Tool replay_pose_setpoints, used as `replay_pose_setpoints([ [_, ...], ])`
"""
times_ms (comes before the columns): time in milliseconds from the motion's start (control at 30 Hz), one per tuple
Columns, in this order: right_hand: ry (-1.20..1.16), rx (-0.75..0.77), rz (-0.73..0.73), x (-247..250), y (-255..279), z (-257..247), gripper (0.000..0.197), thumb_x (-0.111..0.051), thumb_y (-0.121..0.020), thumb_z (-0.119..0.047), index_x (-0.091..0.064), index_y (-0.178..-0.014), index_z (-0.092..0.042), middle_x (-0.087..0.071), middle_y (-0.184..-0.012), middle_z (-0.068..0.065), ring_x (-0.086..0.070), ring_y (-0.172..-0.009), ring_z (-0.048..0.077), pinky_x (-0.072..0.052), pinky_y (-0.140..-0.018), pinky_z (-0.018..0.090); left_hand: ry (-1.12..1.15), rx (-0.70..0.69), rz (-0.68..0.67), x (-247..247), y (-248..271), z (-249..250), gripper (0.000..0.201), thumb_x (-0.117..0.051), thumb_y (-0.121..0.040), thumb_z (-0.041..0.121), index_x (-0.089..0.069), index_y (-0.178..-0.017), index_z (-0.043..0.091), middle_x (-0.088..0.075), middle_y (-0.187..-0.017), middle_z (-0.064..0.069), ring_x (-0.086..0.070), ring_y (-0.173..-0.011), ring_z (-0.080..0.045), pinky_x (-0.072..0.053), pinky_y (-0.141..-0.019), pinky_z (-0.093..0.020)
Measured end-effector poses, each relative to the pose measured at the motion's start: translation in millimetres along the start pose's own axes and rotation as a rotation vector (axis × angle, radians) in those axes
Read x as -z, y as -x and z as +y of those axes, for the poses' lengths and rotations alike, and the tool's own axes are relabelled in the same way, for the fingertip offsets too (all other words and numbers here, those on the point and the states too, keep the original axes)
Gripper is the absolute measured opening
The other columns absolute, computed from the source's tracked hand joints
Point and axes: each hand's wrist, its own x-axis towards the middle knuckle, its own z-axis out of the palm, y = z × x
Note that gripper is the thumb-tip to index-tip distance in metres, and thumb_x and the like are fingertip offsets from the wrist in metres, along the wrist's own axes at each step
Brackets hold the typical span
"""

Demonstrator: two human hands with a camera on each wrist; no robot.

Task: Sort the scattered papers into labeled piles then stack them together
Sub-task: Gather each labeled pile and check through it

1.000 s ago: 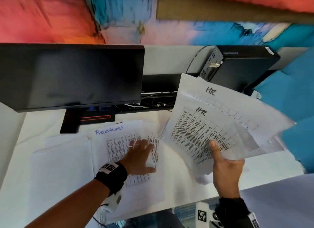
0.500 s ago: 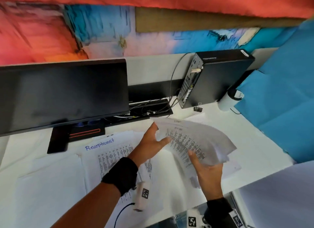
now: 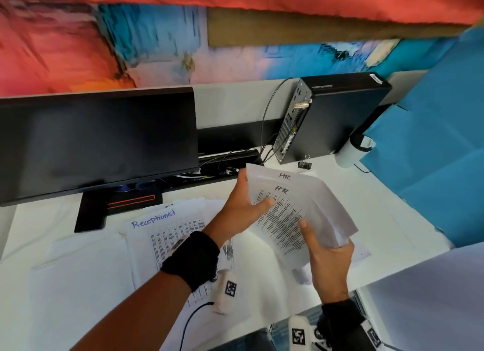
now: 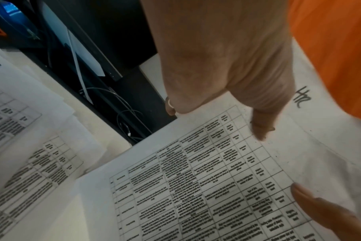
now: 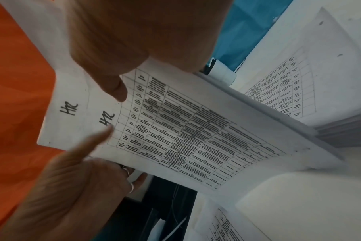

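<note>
Fingers of our left hand (image 3: pixel 242 205) and right hand (image 3: pixel 326 256) clamp the HR sheets (image 3: pixel 301 209); we should square their edges before stacking onto the Receptionist pile (image 3: pixel 167 227).

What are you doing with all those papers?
Sorting them on a desk. Both hands hold a bundle of sheets marked HR up in the air: the left hand pinches its top edge, thumb on the front, and the right hand grips its lower corner. Another pile marked Receptionist lies flat on the desk in front of the monitor. The piles are not stacked together yet.
</note>
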Motion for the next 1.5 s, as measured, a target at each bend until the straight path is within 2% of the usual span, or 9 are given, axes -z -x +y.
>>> replay_pose_setpoints([
  [133,0.009,0.011,-0.005,-1,-4,1,0.042,-0.083,-0.082,-0.010,-0.074,-0.123,-0.013,-0.078,-0.120,0.004,-0.073,-0.116,0.023,-0.061,-0.097,0.035,0.128,-0.053,0.007,-5,4,21,0.078,-0.089,-0.079,0.042,-0.038,-0.137,0.033,-0.068,-0.124,0.011,-0.069,-0.108,0.001,-0.060,-0.093,-0.030],
  [367,0.003,-0.060,-0.014,6,-2,4,0.051,-0.086,-0.080,-0.015,-0.070,-0.128,-0.011,-0.076,-0.124,0.004,-0.073,-0.116,0.020,-0.059,-0.101,0.041,0.287,-0.035,0.185,-15,-4,56,0.067,-0.062,-0.074,0.082,-0.055,-0.118,0.033,-0.072,-0.108,-0.003,-0.072,-0.101,-0.022,-0.058,-0.098,-0.051],
  [567,-0.026,-0.033,-0.055,6,1,2,0.036,-0.081,-0.080,-0.008,-0.076,-0.111,-0.026,-0.080,-0.111,-0.009,-0.075,-0.108,0.011,-0.062,-0.083,0.022,0.251,-0.001,0.206,-15,-10,50,0.049,-0.065,-0.078,0.070,-0.055,-0.114,0.038,-0.074,-0.103,-0.006,-0.073,-0.097,-0.026,-0.060,-0.094,-0.053],
  [667,0.005,-0.013,-0.065,9,1,6,0.037,-0.082,-0.082,-0.011,-0.080,-0.105,-0.040,-0.079,-0.114,-0.008,-0.074,-0.111,0.013,-0.061,-0.087,0.025,0.227,0.011,0.200,-15,-10,46,0.040,-0.066,-0.084,0.058,-0.052,-0.117,0.041,-0.072,-0.104,-0.004,-0.074,-0.095,-0.023,-0.061,-0.091,-0.050],
  [767,0.061,-0.021,-0.068,12,0,10,0.028,-0.083,-0.085,-0.015,-0.078,-0.111,-0.023,-0.078,-0.112,0.005,-0.073,-0.112,0.028,-0.063,-0.091,0.039,0.154,-0.005,0.189,-15,-11,44,0.037,-0.070,-0.094,0.044,-0.048,-0.124,0.042,-0.067,-0.107,0.002,-0.073,-0.091,-0.016,-0.063,-0.089,-0.044],
  [933,0.037,-0.072,-0.039,10,3,13,0.024,-0.083,-0.083,-0.018,-0.079,-0.104,-0.029,-0.079,-0.108,0.002,-0.074,-0.107,0.025,-0.063,-0.083,0.030,0.084,-0.048,0.124,-13,-9,40,0.041,-0.069,-0.097,0.040,-0.044,-0.129,0.043,-0.065,-0.105,0.007,-0.071,-0.094,-0.013,-0.062,-0.092,-0.044],
  [1133,0.023,-0.162,0.023,12,3,24,0.039,-0.085,-0.079,-0.017,-0.074,-0.116,-0.010,-0.078,-0.111,0.010,-0.075,-0.103,0.021,-0.063,-0.091,0.038,0.066,-0.026,-0.137,17,-15,4,0.088,-0.090,-0.073,0.051,-0.043,-0.146,0.042,-0.066,-0.130,0.007,-0.067,-0.117,-0.009,-0.059,-0.094,-0.031],
  [1333,-0.063,-0.170,0.084,-12,8,34,0.053,-0.087,-0.079,-0.009,-0.069,-0.129,-0.011,-0.079,-0.116,0.001,-0.075,-0.110,0.016,-0.061,-0.084,0.023,-0.045,0.025,-0.112,2,-12,-38,0.050,-0.077,-0.095,0.026,-0.057,-0.140,0.024,-0.072,-0.129,0.009,-0.067,-0.113,0.005,-0.053,-0.098,-0.022],
  [1500,-0.113,-0.132,0.144,-12,3,32,0.051,-0.084,-0.082,0.001,-0.067,-0.130,-0.002,-0.079,-0.115,0.008,-0.075,-0.110,0.024,-0.063,-0.081,0.026,0.020,0.001,-0.051,0,-11,-33,0.035,-0.069,-0.101,0.018,-0.064,-0.135,0.015,-0.075,-0.122,0.004,-0.072,-0.111,-0.005,-0.058,-0.092,-0.026],
])
